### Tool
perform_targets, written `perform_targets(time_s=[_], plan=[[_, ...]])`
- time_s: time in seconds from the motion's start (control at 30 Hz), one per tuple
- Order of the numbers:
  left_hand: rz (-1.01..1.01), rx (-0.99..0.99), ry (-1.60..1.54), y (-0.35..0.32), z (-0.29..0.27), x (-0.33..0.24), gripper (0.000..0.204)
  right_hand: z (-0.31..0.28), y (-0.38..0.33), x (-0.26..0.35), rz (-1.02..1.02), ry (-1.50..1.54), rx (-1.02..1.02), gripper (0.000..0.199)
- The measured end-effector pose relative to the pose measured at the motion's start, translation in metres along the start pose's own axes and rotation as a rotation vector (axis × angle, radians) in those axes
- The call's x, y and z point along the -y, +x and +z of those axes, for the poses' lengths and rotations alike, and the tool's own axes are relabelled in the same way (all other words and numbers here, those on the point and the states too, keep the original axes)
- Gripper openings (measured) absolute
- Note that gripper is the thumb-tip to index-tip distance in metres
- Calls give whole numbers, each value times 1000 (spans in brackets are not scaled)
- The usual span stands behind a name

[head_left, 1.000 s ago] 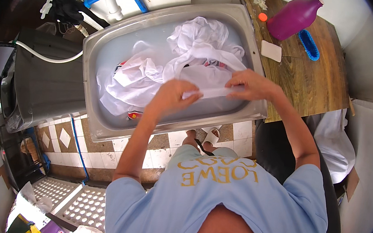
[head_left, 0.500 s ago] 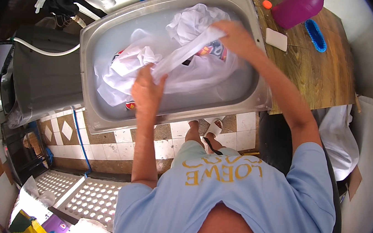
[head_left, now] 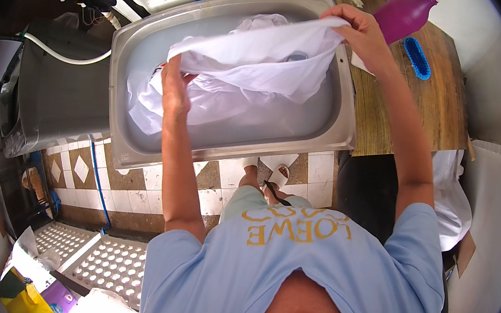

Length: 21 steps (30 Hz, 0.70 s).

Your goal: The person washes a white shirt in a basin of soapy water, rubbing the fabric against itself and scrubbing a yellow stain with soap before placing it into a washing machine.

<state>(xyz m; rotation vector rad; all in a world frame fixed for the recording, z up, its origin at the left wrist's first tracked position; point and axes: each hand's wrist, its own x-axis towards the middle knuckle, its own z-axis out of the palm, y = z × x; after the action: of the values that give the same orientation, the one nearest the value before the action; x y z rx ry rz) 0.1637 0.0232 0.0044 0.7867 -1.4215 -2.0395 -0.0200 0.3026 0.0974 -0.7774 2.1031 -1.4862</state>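
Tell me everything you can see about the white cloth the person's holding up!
The white cloth looks thin, soft and a little see-through. It's spread over the metal basin between the left hand and the right hand, each holding an end. Folds hang from its upper edge, and a grey patch shows toward the right. I can't tell if its lowest folds touch the water.

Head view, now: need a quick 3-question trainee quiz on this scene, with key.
1. True or false: the white cloth is stretched above the sink between the left hand and the right hand.
2. What colour is the bottle near the right hand? A) green B) purple C) white
3. What does the blue oval item lie on?

Key: 1 true; 2 B; 3 the wooden tabletop.
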Motion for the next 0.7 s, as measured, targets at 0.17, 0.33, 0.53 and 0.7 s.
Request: perform_targets(time_s=[0.17,0.33,0.53,0.7], plan=[[114,44,152,-25,36,23,24,71,-11,-39,-387,-595,-145,36],[547,450,394,-128,101,43,42,88,-40,-60,347,784,49,48],[547,121,585,-66,73,67,28,33,-50,21,77,533,161,47],[635,78,1032,-7,83,73,21,8,-42,90,-98,449,246,39]])
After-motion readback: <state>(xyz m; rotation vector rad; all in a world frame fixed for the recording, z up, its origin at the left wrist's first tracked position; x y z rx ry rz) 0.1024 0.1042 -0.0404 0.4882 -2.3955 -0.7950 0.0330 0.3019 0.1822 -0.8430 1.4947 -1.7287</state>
